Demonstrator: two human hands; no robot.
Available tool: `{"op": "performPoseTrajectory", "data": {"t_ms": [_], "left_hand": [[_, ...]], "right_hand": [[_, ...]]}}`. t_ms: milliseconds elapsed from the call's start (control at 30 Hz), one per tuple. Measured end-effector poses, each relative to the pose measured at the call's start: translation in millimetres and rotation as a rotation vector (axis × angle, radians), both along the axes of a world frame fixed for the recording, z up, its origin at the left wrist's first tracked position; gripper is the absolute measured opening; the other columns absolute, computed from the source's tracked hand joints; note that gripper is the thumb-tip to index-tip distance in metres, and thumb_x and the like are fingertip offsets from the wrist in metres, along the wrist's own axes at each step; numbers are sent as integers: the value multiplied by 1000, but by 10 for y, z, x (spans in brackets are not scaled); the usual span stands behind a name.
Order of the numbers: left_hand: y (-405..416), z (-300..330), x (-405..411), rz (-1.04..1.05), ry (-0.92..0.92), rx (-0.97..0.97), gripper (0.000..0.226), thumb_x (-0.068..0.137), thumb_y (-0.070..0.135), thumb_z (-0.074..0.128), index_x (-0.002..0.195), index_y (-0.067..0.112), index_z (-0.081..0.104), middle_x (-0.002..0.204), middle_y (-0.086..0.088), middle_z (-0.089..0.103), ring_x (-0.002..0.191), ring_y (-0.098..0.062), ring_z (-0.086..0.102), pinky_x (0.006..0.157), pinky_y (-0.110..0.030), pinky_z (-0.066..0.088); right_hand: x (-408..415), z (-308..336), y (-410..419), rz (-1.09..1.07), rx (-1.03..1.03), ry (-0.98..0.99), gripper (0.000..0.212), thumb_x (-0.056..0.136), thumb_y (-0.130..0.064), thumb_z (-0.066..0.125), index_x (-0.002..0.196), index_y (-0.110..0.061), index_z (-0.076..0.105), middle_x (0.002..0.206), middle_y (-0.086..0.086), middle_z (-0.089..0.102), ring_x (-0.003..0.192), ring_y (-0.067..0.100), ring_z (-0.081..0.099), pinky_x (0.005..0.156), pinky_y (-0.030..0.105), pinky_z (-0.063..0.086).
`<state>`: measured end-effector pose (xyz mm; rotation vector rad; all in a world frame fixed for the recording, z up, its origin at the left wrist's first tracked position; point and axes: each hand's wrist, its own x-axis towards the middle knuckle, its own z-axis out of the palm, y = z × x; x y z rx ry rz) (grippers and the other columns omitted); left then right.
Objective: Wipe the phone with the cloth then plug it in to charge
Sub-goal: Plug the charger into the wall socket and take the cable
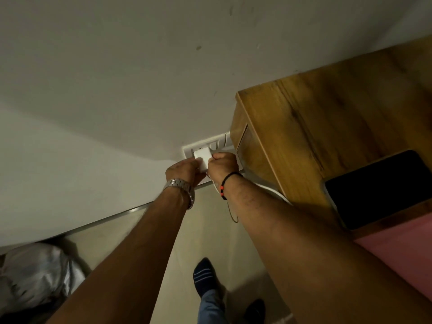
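1. Phone [383,188]: black, flat, screen up, on the wooden table [327,127] at right, well apart from both hands.
2. Charger adapter [202,161]: white block, at the wall socket plate [205,147], held between both hands.
3. Left hand [182,170]: fingers curled round the adapter's left side; metal watch [181,187] on the wrist.
4. Right hand [222,163]: fingers curled, gripping the adapter's right side; black cord bracelet [224,185] with orange beads on the wrist.
5. White cable [275,191]: below the right wrist, running toward the table.
6. Floor [205,230]: pale; striped dark sock [205,275] and jeans leg below.
7. Grey bundle [35,274]: lower left, blurred.
8. Pink surface [402,258]: beside the table, lower right.
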<state>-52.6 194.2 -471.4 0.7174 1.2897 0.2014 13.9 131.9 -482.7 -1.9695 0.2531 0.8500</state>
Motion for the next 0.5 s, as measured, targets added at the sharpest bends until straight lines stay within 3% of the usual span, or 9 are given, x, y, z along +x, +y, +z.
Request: {"op": "performPoseTrajectory", "data": {"t_ms": [100,167,267,333,400,500], "left_hand": [[-131,53,-215,-95,-31,-25,33,93,23,68,123,7,68,117,-12,73,112,-29,69,93,-46,59],[-321,90,-377,-71,40,-109,40,101,32,54,132,8,58,125,-14,64,117,-30,61,103,-53,51],[-745,289,-638,-55,199,-134,40,101,32,42,126,5,60,123,-18,63,111,-31,59,104,-53,49],[-1073,503,-763,-118,89,-255,43,102,35,38,121,6,64,121,-18,68,111,-31,62,104,-53,48],[-1336,739,-827,-207,-69,-421,44,100,37,36,106,11,72,102,-11,77,99,-27,68,93,-47,53],[-1462,1047,-800,-246,-156,-525,37,100,22,39,74,15,64,61,-1,66,54,-14,64,57,-27,53]], "right_hand": [[20,27,-5,52,-22,31,29,90,-4,55,110,-12,74,106,8,74,100,29,70,88,39,60],[29,45,-12,69,-28,61,31,89,-2,54,111,-10,74,109,11,74,103,33,70,89,45,61],[20,50,-13,83,-28,85,33,88,-1,50,110,-8,74,111,14,74,105,36,70,90,48,60],[13,38,-17,89,-19,104,35,88,-1,48,110,-7,74,110,13,74,107,36,70,89,43,59],[16,31,-9,93,-11,120,34,89,-2,48,113,-6,73,111,13,73,109,37,69,88,42,57],[-11,146,-13,105,-27,130,34,91,-4,48,119,-2,69,108,11,69,110,35,68,85,38,54]]}}
